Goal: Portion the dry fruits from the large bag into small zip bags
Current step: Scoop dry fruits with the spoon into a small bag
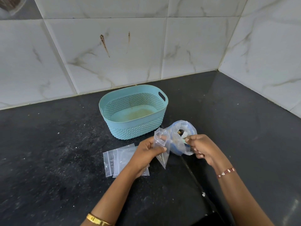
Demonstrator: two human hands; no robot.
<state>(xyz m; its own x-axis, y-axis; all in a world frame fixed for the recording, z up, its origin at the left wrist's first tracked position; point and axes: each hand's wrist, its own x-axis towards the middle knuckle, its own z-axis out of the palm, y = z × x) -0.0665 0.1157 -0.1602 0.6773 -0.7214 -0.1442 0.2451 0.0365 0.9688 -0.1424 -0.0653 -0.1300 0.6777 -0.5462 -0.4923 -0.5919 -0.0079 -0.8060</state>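
One large bag (182, 137), one basket (132, 111)

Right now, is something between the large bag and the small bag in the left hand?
Nothing visible. The left hand holds the small bag right against the large bag, whose mouth the right hand pinches. The basket stands behind them.

Zip bags (123, 159) clear glossy plastic; basket (156, 99) matt teal perforated plastic; counter (48, 152) polished speckled black stone; wall tiles (114, 46) glossy marble-look.

teal basket (135, 128) (lattice-patterned), black countertop (48, 152)
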